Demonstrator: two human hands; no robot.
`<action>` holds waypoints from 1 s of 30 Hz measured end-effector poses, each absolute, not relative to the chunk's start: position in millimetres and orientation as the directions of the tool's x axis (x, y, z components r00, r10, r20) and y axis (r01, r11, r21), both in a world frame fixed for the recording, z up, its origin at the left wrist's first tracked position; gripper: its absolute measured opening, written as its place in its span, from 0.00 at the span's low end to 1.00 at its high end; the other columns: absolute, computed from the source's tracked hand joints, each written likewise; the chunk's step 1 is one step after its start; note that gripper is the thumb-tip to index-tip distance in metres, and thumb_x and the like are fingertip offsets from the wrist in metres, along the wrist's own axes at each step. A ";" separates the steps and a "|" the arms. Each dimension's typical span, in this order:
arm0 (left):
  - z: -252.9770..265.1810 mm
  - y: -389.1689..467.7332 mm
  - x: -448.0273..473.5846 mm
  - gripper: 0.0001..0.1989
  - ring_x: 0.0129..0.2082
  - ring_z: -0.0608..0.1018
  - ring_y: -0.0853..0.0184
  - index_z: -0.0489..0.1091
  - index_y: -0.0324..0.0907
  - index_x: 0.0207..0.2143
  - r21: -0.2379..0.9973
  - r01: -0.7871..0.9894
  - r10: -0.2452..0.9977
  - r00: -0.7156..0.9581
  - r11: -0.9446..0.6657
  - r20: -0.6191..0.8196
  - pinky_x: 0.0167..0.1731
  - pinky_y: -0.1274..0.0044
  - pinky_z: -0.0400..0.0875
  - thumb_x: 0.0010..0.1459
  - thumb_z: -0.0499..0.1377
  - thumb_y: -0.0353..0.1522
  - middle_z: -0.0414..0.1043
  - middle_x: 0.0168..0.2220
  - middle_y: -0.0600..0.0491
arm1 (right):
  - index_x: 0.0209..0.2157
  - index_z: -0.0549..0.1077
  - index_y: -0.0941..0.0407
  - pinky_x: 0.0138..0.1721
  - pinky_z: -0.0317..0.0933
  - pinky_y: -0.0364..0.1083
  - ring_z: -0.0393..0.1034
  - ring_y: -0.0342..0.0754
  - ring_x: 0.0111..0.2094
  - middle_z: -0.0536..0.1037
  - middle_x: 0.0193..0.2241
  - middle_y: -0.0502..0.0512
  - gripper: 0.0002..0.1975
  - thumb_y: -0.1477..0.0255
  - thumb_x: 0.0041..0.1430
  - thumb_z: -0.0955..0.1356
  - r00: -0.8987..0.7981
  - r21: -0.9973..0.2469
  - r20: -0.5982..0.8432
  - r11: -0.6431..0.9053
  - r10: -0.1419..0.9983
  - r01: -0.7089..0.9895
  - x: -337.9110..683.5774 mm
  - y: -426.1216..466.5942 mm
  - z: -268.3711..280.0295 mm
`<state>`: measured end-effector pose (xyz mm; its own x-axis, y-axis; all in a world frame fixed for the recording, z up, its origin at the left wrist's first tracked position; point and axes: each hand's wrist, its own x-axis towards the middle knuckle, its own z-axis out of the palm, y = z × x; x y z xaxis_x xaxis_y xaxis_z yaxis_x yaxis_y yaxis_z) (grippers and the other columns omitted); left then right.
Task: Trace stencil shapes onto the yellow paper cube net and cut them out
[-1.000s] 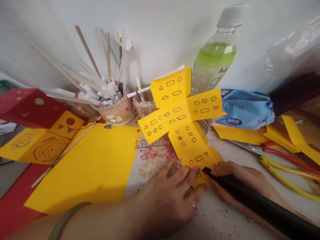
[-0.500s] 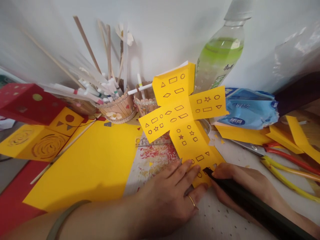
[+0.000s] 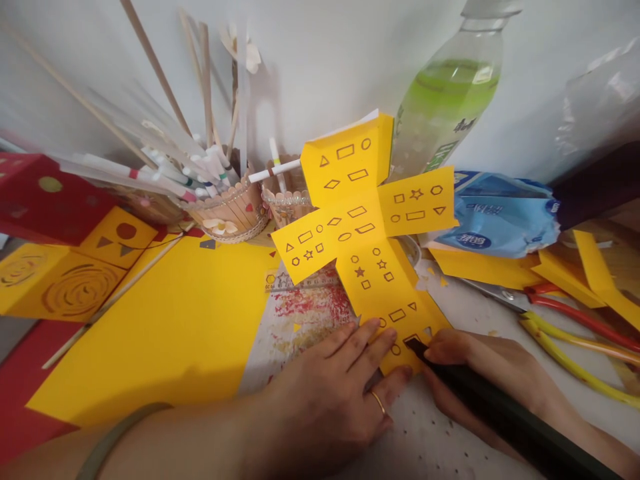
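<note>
A cross-shaped yellow cardboard net [image 3: 367,253] is drawn with small outlined shapes such as stars, rectangles, triangles and circles. Its far flaps are folded up. My left hand [image 3: 335,380] lies flat with fingers stretched over the left edge of the nearest panel, pressing it down. In my right hand [image 3: 480,373], fingers are wrapped round a black utility knife [image 3: 500,407]. The knife's dark tip touches a small rectangle outline on that panel. Just above the tip, a small triangle looks like a cut-out hole.
At left are a yellow sheet [image 3: 165,320], a stick [image 3: 115,300] and red and yellow paper boxes [image 3: 55,200]. Behind stand a wooden marker pot [image 3: 227,217] and a green-drink bottle [image 3: 450,93]. Rightward lie a blue wipes packet [image 3: 500,213] and red-and-yellow-handled scissors [image 3: 565,327].
The knife tip has shifted slightly down and right relative to the net, showing more of the rectangle outline. My left hand stays on the panel. The view has moved a little.
</note>
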<state>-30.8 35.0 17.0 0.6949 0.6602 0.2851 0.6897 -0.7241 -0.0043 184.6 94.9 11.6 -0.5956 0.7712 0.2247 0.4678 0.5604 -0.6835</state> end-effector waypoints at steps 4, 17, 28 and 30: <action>16.4 34.7 -31.4 0.20 0.55 0.70 0.54 0.67 0.37 0.54 -0.003 0.682 0.654 0.702 -0.731 0.283 0.52 0.68 0.66 0.63 0.53 0.39 0.66 0.56 0.40 | 0.33 0.59 0.51 0.15 0.50 0.41 0.55 0.39 0.15 0.63 0.18 0.42 0.11 0.80 0.53 0.64 -0.705 -0.540 0.362 0.754 0.610 0.375 184.4 96.9 12.2; 12.4 34.4 -30.6 0.19 0.55 0.70 0.53 0.69 0.38 0.52 0.034 0.688 0.658 0.677 -0.725 0.329 0.51 0.68 0.68 0.63 0.54 0.38 0.67 0.55 0.40 | 0.33 0.57 0.50 0.17 0.50 0.42 0.56 0.40 0.17 0.63 0.19 0.43 0.11 0.80 0.54 0.63 -0.727 -0.574 0.295 0.723 0.621 0.385 184.9 94.6 19.8; 13.6 36.6 -30.6 0.19 0.53 0.73 0.52 0.70 0.37 0.51 0.059 0.676 0.650 0.677 -0.735 0.346 0.49 0.64 0.71 0.61 0.56 0.38 0.68 0.53 0.39 | 0.31 0.61 0.48 0.18 0.54 0.44 0.61 0.43 0.17 0.69 0.19 0.44 0.06 0.72 0.56 0.65 -0.571 -0.673 0.260 0.570 0.779 0.471 184.4 87.5 20.3; 12.9 39.0 -33.2 0.17 0.52 0.73 0.52 0.71 0.37 0.49 0.090 0.662 0.643 0.672 -0.744 0.368 0.48 0.65 0.72 0.61 0.57 0.38 0.69 0.53 0.39 | 0.32 0.62 0.48 0.19 0.58 0.43 0.64 0.43 0.18 0.71 0.21 0.45 0.05 0.68 0.56 0.66 -0.472 -0.695 0.277 0.514 0.837 0.503 186.4 87.2 23.6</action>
<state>-33.2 39.0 12.9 0.6720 0.6425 0.3682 0.6622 -0.7439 0.0895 186.4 87.2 23.6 -0.4719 0.8370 0.2769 0.5033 0.5136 -0.6949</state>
